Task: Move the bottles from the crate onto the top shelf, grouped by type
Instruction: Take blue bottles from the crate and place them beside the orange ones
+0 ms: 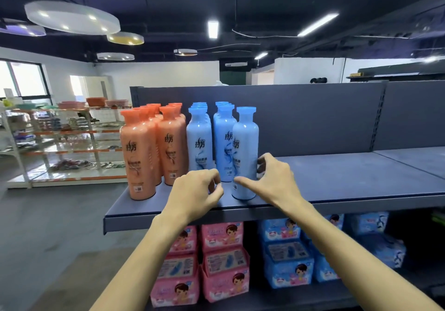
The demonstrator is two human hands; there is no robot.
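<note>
Evidently the shelving is well along. The right grip [272,180] is wrapped round the lower body of the front blue bottle [245,146], thumb stretched across its near face and fingers curled round its far side. That bottle stands upright on the top shelf [349,180], close to the front edge. Holding it so low suits squaring it on its base rather than lifting it, I would judge, since a tall narrow bottle tips easily when pushed high up.

The left grip [199,190] hovers just left of the right one, fingers curled in front of the foot of another blue bottle [199,142]. The hand hides that base, so I cannot tell whether it touches or holds it.

Beyond both grips the other blue bottles [224,127] stand in rows running toward the back panel [313,118]. Left of the left grip the orange bottles [139,156] form their own block, so the sorting by type reads plainly. The held bottle sits forward and right of its neighbours, and probably wants easing into line.

What crowds the work is the neighbour just beside the right grip's thumb, which leaves little room for fingers. Below both grips a lower shelf carries pink packs [224,262] and blue packs [286,265]. The crate is not in view.
</note>
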